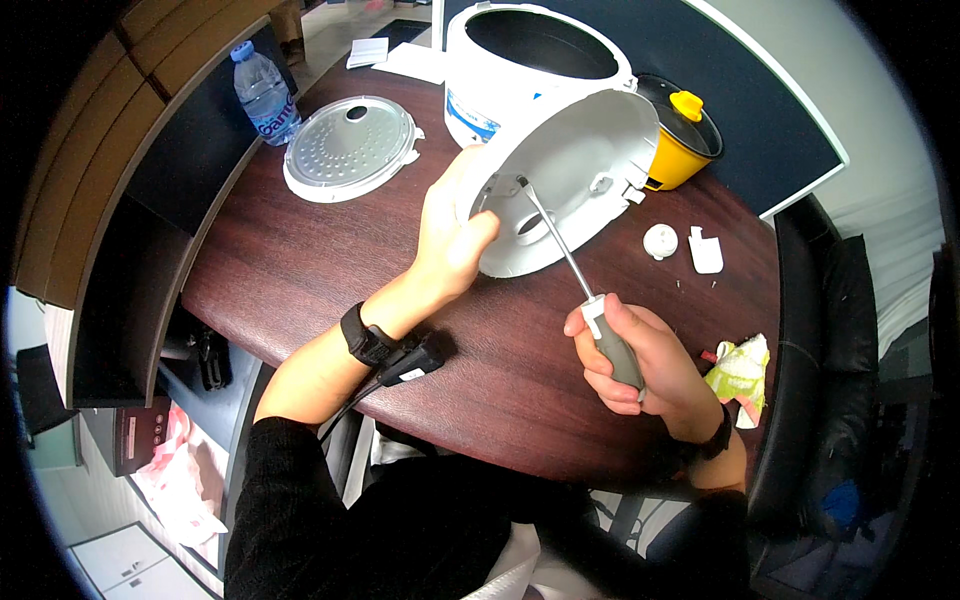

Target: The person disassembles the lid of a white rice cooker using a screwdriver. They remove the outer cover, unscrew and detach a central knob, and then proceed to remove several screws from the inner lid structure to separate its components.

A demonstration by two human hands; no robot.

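Two black sleeves (pixel 290 490) nearest; my R hand (pixel 635 362), fingers wrapped round 1 screwdriver (pixel 594 306), tip inside 1 tilted white cover (pixel 590 150); my L hand (pixel 450 230) clasps cover's edge, over 1 brown tabletop (pixel 330 255) w/ 1 round lid (pixel 345 152).

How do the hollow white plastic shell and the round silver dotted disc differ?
Pose: the hollow white plastic shell is held up, tilted, by the left hand; the round silver dotted disc lies on the dark brown table.
Form: the shell is deep and bowl-like; the disc looks nearly flat.
Contact: a grey-handled screwdriver points into the shell; no tool is at the disc.
Shared: both have a rounded outline and an opening.
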